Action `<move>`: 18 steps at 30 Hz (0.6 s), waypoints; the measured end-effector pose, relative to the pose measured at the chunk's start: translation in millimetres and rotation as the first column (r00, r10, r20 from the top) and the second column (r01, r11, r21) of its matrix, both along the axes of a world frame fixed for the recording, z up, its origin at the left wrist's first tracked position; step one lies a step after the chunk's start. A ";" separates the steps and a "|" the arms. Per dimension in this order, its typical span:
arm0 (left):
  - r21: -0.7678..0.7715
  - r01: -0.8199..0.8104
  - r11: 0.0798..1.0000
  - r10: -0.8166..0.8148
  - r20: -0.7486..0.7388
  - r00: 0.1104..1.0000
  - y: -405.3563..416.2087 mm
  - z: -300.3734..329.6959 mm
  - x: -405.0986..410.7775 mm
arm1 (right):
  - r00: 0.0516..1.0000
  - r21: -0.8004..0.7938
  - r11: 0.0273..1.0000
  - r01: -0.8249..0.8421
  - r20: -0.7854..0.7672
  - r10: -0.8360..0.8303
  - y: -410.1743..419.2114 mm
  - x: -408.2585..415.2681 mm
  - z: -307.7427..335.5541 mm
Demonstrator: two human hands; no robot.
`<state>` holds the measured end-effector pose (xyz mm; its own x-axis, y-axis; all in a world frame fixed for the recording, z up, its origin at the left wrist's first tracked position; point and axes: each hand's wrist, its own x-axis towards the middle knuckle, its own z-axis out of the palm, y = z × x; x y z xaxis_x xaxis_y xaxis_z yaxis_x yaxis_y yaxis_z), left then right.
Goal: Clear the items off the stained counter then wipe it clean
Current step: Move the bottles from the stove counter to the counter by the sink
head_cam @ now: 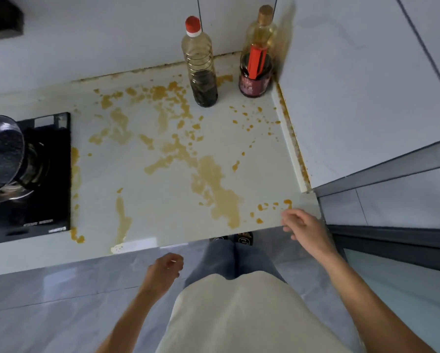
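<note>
the white counter (163,179) is blotched with orange-brown stains (214,184). a red-capped bottle (200,64) and a gold-capped bottle (258,54) stand at its back right corner, near each other. the right hand (304,226) hovers at the front edge, fingers loosely curled, empty — the left hand (164,272) hangs below the edge, loosely curled, holding nothing.

Two bottles crowd the back right corner: a red-capped clear plastic bottle (200,64) and a gold-capped glass bottle (258,54); a black glass stove (46,179) bounds the left of the white stained counter (163,189).

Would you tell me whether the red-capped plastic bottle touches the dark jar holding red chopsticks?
Apart: the head view shows bare counter between the red-capped bottle and the jar.
</note>
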<state>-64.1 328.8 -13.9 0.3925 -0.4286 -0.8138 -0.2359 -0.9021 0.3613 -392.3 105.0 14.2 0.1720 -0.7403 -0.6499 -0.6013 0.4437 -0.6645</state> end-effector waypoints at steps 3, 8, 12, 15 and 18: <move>-0.075 -0.026 0.997 0.024 -0.016 1.000 -34.3 3.0 3.5 | 1.000 -0.070 0.998 -0.001 0.021 0.003 -29.0 24.7 4.4; -0.231 0.013 0.973 -0.016 -0.014 1.000 -118.5 11.1 16.3 | 0.995 -0.151 0.987 0.047 0.091 -0.034 -75.6 68.5 9.9; -0.357 0.023 0.934 -0.031 -0.016 0.999 -190.5 16.3 31.2 | 0.987 -0.219 0.969 0.110 0.138 -0.081 -113.4 100.4 5.2; -0.443 -0.015 0.896 0.011 -0.012 1.000 -245.2 16.4 42.8 | 0.971 -0.280 0.939 0.198 0.187 -0.149 -150.4 128.0 -1.7; -0.507 -0.034 0.861 0.039 0.000 0.999 -294.9 12.6 53.4 | 0.960 -0.354 0.904 0.241 0.225 -0.168 -191.3 152.2 -8.1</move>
